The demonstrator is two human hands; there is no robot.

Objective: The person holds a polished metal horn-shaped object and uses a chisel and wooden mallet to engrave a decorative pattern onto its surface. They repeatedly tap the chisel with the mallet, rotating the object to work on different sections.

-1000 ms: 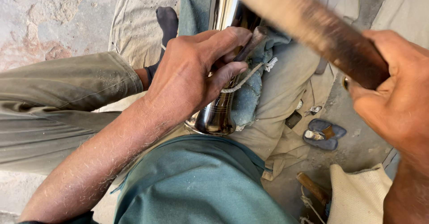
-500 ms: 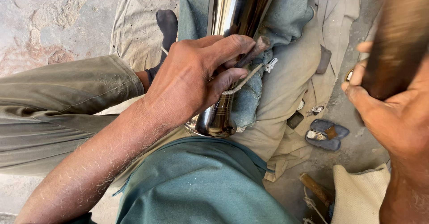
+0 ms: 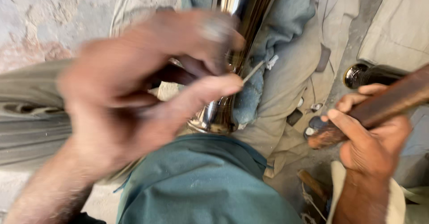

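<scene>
shiny metal pipe (image 3: 241, 9) upright | left hand (image 3: 147, 85) blurred, spread | right hand (image 3: 371, 139) gripping wooden handle (image 3: 384, 101)

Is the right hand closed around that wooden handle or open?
Closed: the right hand has its fingers wrapped over the dark wooden handle, thumb on top.

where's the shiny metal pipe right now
In the head view the shiny metal pipe runs down the top centre, beside the blurred left hand, wrapped in blue cloth.
</scene>
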